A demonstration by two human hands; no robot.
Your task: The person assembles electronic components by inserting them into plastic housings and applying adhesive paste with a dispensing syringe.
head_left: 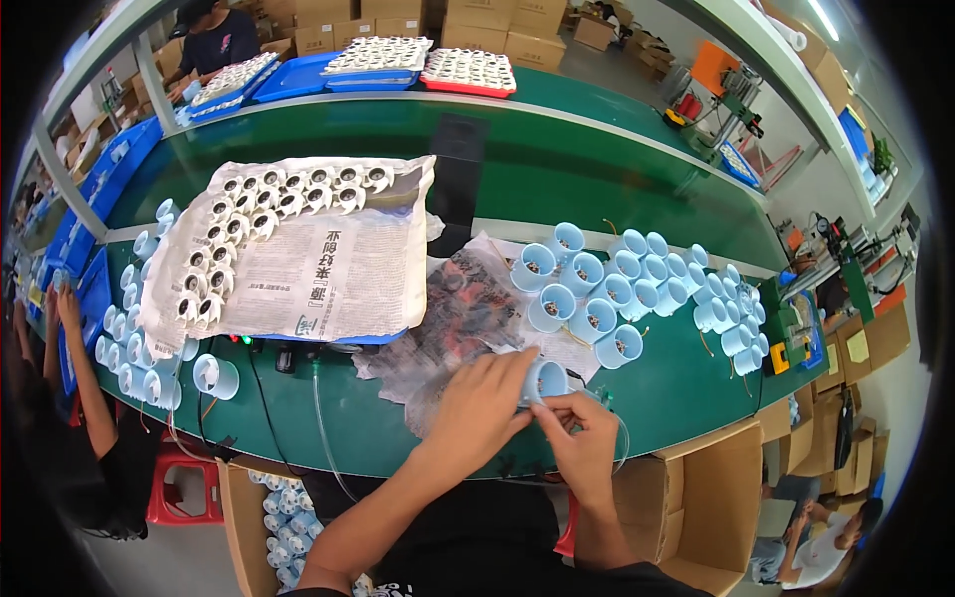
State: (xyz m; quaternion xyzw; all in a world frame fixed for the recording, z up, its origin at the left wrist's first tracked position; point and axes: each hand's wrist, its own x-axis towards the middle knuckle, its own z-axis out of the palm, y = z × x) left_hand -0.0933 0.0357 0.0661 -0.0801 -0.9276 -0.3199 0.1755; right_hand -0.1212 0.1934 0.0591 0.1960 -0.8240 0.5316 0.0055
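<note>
Head view — left hand [484, 398] and right hand [580, 438] are both gripping a pale blue plastic cup-shaped housing [545, 379] — best keeping it steady between them.

The green workbench [557, 169] carried a sheet of newspaper [328, 269] with white round parts [269, 214] in rows, crumpled paper [458, 308], and many pale blue cups [637, 284] close together on its right side.

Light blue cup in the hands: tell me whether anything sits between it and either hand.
Nothing visible does. The left hand wraps the light blue cup directly, and the right hand touches its lower rim with the fingertips, above the green table.
</note>
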